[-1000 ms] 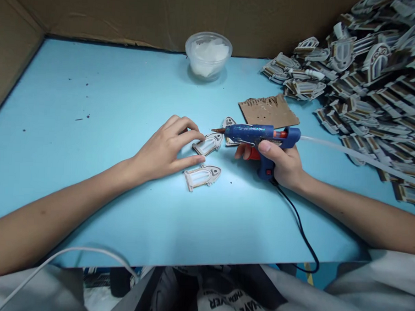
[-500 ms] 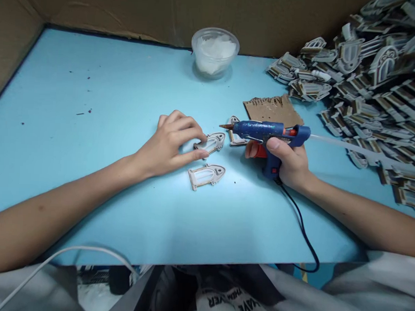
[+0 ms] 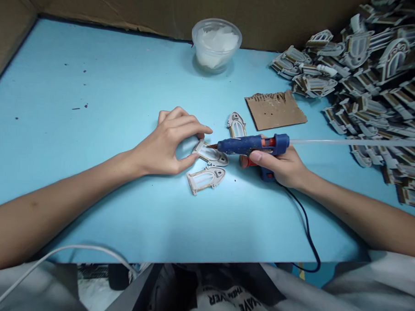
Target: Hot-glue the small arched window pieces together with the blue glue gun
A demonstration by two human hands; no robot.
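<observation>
My right hand is wrapped around a blue hot glue gun, a clear glue stick sticking out of its back. The gun's nozzle tip is over a small arched window-frame piece. My left hand holds this piece at its squared end between the thumb and a bent finger, while the index finger is stretched out above it. Just below lies a second arched window-frame piece, flat on the table. Behind the gun's barrel a third arched piece is partly hidden.
A torn cardboard piece lies behind the gun. At the back stands a clear plastic tub with white material inside. A large heap of similar frame pieces fills the right side. The gun's black cord runs off the table's front edge.
My right hand has brought the glue gun down and left, so its tip is over the held piece. That piece has turned, its pointed end now lower, and my left index finger has lifted off.
</observation>
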